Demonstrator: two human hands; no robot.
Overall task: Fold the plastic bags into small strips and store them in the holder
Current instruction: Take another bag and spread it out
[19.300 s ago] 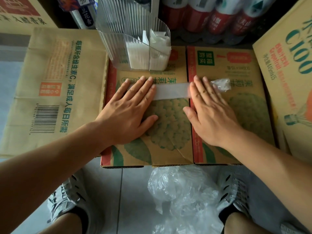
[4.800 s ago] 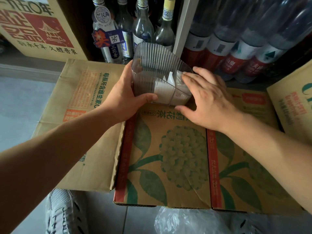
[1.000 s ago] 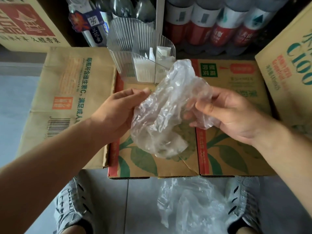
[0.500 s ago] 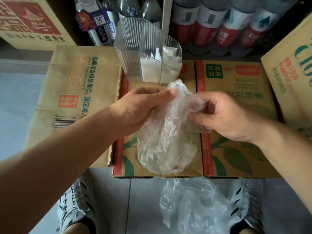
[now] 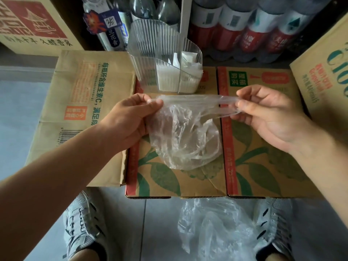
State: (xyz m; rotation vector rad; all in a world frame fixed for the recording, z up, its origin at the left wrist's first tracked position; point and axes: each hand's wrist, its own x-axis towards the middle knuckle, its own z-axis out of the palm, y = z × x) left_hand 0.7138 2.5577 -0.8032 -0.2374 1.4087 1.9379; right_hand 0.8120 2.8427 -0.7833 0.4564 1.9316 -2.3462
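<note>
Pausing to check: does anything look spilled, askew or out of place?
Nothing stands out. The left hand and right hand pinch the plastic bag taut over the carton, the holder stands upright with folded strips inside, and loose bags lie on the floor.

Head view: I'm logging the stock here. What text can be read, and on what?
"每瓶所含维生素C": flat brown carton, left.
"久醴香泉": red-and-tan cardboard box, top left.
"C10", cut by the frame edge: tan cardboard box, right.
Too blurred: red-labelled bottles, black barcode, small print on green-leaf carton.
</note>
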